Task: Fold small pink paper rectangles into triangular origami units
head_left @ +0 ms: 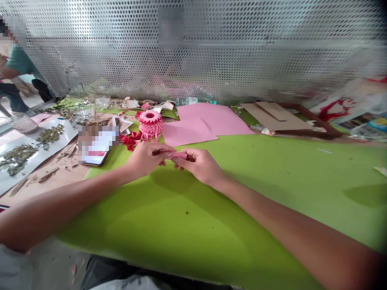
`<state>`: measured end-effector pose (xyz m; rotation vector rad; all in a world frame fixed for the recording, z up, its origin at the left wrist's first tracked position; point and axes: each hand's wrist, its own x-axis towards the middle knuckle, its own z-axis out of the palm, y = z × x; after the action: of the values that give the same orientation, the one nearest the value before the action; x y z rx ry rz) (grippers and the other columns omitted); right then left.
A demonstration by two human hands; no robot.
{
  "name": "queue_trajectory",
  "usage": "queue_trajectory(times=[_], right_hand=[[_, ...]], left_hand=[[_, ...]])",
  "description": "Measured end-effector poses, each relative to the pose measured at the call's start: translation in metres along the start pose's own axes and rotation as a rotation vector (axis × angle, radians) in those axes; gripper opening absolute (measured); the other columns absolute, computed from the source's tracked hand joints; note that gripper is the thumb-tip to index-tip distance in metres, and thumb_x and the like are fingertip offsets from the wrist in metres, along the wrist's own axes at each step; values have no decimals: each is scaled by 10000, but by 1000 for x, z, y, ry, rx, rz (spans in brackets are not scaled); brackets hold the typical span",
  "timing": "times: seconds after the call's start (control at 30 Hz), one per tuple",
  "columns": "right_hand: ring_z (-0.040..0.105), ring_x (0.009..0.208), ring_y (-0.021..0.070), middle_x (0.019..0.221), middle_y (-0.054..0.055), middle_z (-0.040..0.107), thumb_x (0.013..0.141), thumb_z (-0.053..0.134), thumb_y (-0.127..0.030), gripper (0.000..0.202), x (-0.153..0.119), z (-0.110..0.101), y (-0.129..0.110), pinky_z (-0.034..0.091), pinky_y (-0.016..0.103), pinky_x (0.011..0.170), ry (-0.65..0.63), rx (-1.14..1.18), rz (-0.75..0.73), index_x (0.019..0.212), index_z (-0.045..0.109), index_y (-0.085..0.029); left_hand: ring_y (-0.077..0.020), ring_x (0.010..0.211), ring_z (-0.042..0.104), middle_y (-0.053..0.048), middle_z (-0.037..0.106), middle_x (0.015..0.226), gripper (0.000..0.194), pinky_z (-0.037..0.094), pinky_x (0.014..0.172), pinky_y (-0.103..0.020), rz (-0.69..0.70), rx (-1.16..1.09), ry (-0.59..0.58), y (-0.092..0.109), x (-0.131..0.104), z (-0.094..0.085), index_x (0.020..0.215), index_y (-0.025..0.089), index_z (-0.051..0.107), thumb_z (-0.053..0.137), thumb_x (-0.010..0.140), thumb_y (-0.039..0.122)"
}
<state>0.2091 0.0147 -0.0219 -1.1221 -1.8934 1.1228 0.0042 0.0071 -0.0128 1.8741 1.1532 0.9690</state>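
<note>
Two hands, left (148, 159) and right (201, 163); we see both pinching pink paper (178, 155) between their fingertips.

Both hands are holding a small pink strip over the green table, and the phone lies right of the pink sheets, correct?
Not quite: the head view shows the phone lying left of the pink sheets, not right. The left hand and right hand do hold the pink strip over the green table.
</note>
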Motion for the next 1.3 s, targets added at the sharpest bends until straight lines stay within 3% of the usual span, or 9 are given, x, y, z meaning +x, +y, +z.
queue_trajectory(times=[0.27,0.4,0.5,0.77,1.07,1.3], right_hand=[[652,687,183,806,79,753,778,727,-578,437,2,-1,1,466,301,630,-14,45,44,885,757,-156],[640,655,177,802,85,751,802,702,-579,442,1,-2,1,457,301,606,-6,12,15,877,749,-146],[620,620,168,769,78,737,818,696,-560,422,1,-4,2,428,292,569,-2,-41,-3,852,738,-142],[599,572,162,716,73,721,818,686,-586,435,0,-4,1,408,285,532,7,-77,-20,784,731,-155],[539,506,133,663,64,696,833,648,-636,494,0,-5,2,337,263,465,6,-136,-6,729,716,-158],[565,520,149,661,64,697,841,629,-646,501,-2,-3,1,358,271,475,-4,-156,-19,716,708,-168]], left_hand=[[-102,603,654,-53,746,848,223,509,556,-193,-20,-10,5,1,1,0,988,154,783,656,880,303],[-120,616,641,-52,726,828,336,492,543,-209,-21,-14,-3,-3,1,-2,1122,147,730,677,856,346],[-121,606,606,-39,703,784,401,450,513,-204,-3,7,-43,-5,3,-4,1181,132,683,698,810,284],[-142,665,648,-57,722,847,353,488,563,-220,-22,-20,-81,-6,4,-1,1113,130,676,613,766,105],[-147,683,658,-67,732,875,332,491,575,-220,-73,30,-90,-9,5,-2,1121,142,693,650,793,166],[-162,721,668,-50,728,841,362,445,550,-210,-38,111,-85,-7,4,-1,1161,161,679,623,803,153]])
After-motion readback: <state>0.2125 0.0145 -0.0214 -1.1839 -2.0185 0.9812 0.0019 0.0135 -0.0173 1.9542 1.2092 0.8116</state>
